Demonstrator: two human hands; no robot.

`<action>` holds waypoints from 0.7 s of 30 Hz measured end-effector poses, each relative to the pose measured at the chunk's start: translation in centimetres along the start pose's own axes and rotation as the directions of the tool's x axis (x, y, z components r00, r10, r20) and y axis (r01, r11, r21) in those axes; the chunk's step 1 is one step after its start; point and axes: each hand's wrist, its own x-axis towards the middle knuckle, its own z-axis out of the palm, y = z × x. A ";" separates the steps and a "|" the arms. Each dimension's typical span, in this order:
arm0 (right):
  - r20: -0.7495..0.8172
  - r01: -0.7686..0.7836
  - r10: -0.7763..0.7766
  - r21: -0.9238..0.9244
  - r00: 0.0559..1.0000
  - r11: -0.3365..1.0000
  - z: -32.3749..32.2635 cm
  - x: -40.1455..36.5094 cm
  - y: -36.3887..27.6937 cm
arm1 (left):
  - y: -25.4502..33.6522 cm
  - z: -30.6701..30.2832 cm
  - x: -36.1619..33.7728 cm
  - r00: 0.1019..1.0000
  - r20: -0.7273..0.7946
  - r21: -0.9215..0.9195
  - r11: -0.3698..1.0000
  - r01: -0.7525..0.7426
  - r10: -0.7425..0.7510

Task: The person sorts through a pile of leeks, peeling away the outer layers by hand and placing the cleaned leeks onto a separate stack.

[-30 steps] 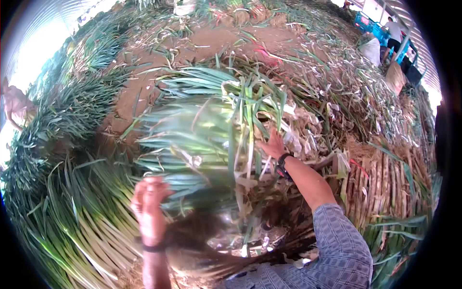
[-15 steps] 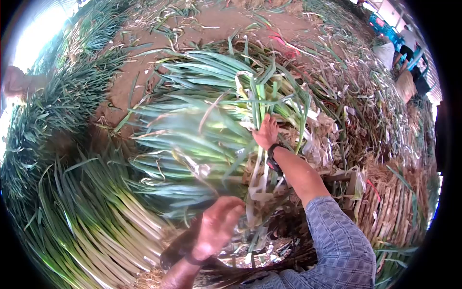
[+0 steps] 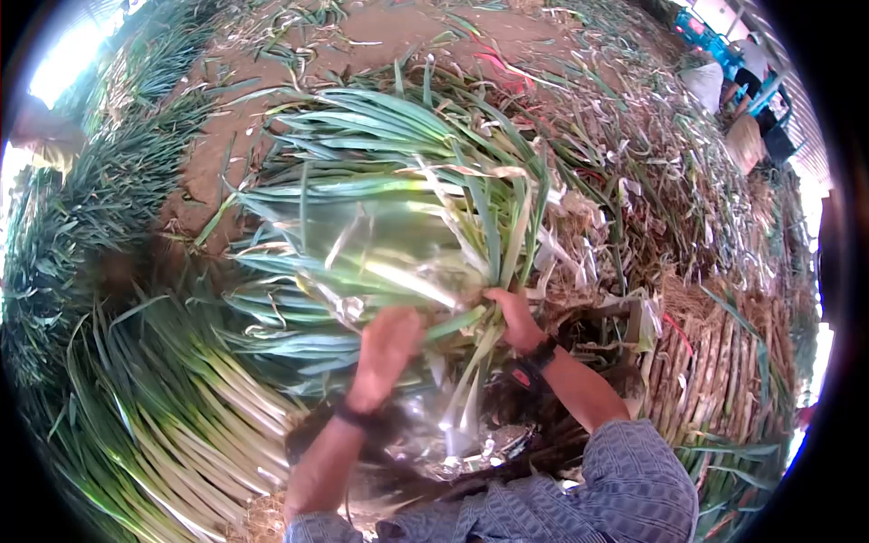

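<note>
My right hand [image 3: 514, 321], with a dark band on its wrist, is closed around several green onion stalks [image 3: 489, 339]. Their pale lower ends hang down toward me and their leaves point away. Left of it, my left hand [image 3: 387, 355] is smeared by motion, so its fingers cannot be made out; it is close to the leaves of the pile. Beyond both hands lies a broad heap of green onions [image 3: 353, 118], leaves to the left. Dry, peeled-off leaves [image 3: 570, 244] lie along the heap's right side.
Trimmed green onions with white stems [image 3: 244, 407] lie in a row at lower left. More leafy onions [image 3: 100, 199] line the far left. Unpeeled stalks [image 3: 715, 362] are stacked at right, below scattered leaf waste [image 3: 661, 181]. A person [image 3: 751, 63] is at upper right near a sack [image 3: 745, 145].
My right hand has come down toward me, bringing stalks off the heap in its grip. My left hand has moved up and slightly left. The view has shifted a little.
</note>
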 end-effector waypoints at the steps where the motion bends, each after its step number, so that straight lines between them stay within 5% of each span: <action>1: 0.019 -0.188 0.189 0.231 0.982 0.954 0.3 -1.0 -1.2 | -1.3 -0.2 0.7 0.997 -0.056 0.009 0.998 0.054 -0.054; 2: -0.036 -0.176 0.192 0.269 0.981 0.947 2.1 -2.4 -3.7 | -2.6 -0.3 1.4 0.988 -0.111 0.012 0.994 0.109 -0.107; 4: 0.074 -0.152 0.136 0.294 0.988 0.944 1.3 -3.3 -3.5 | -3.9 -0.3 3.6 0.961 -0.181 0.323 0.911 0.258 -0.208; 9: 0.134 -0.197 0.181 0.112 0.974 0.974 0.8 -7.3 -9.3 | -4.3 -0.8 6.8 0.941 -0.258 -0.055 0.976 0.212 -0.219; 10: 0.003 -0.206 0.206 0.029 0.978 0.978 1.5 -8.7 -11.1 | -3.6 -0.5 7.6 0.951 -0.198 -0.114 0.969 0.219 -0.238; 12: 0.107 -0.130 0.135 -0.047 0.985 0.990 1.8 -10.0 -13.1 | -7.9 -4.6 11.1 0.989 0.025 0.318 0.937 -0.144 0.143; 16: 0.283 -0.045 0.053 -0.036 0.958 0.998 3.4 -11.7 -16.3 | -14.0 -4.3 17.1 0.972 -0.173 -0.181 0.965 -0.191 0.160; 17: 0.338 -0.040 0.043 -0.015 0.940 0.999 3.5 -12.1 -17.3 | -9.7 -1.5 15.7 0.959 -0.282 -0.165 0.986 -0.016 -0.031; 18: 0.307 -0.084 0.078 0.009 0.948 0.996 3.9 -13.1 -18.5 | -10.1 -2.4 16.3 0.940 -0.331 -0.165 0.977 -0.137 0.076; 20: 0.286 0.126 -0.063 -0.210 0.956 0.970 2.3 -14.1 -20.5 | -11.4 -4.4 17.5 0.863 -0.415 -0.138 0.918 -0.371 0.287; 21: 0.273 0.187 -0.102 -0.305 0.956 0.934 1.7 -14.7 -22.3 | -7.3 -4.1 16.6 0.891 -0.454 -0.400 0.888 -0.227 0.023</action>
